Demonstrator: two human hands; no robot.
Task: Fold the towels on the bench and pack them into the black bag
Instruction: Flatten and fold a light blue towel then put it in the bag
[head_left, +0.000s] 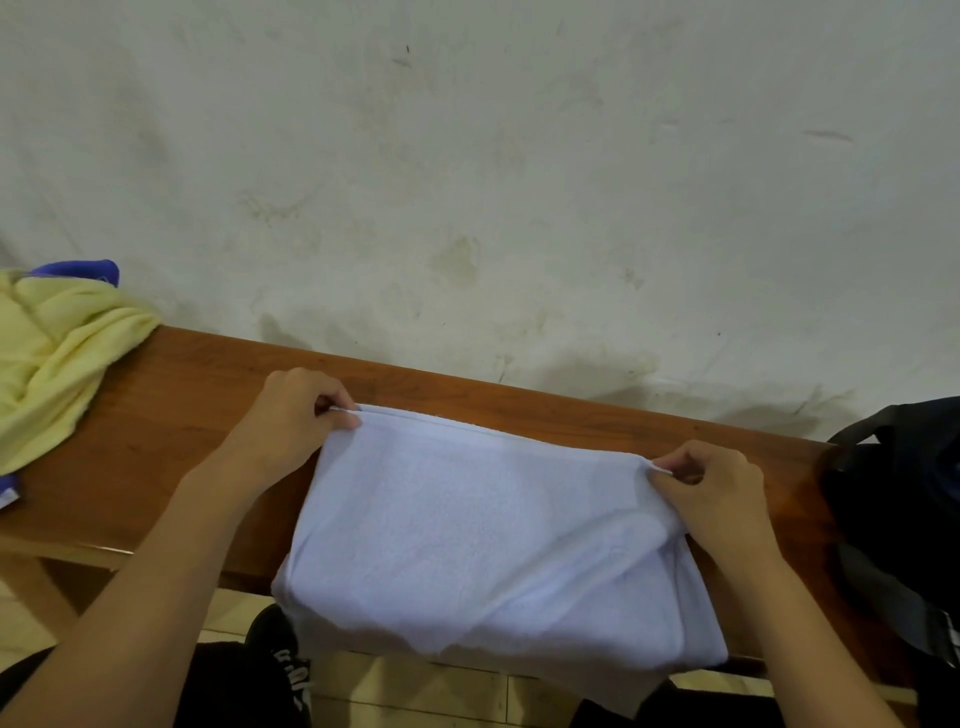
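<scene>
A white towel (483, 540) lies across the brown wooden bench (208, 415), its near part hanging over the front edge. My left hand (296, 415) pinches the towel's far left corner. My right hand (711, 488) pinches the far right corner. The far edge is stretched straight between both hands. The black bag (893, 519) sits on the bench at the right, just beyond my right hand. A crumpled pale yellow towel (57, 364) lies at the bench's left end, with a blue towel (83, 271) showing behind it.
A stained white wall (519, 182) rises directly behind the bench. Below the bench's front edge are a tiled floor (426, 686) and my dark-clothed legs with a black shoe (275, 644). Bare bench wood shows between the yellow towel and my left hand.
</scene>
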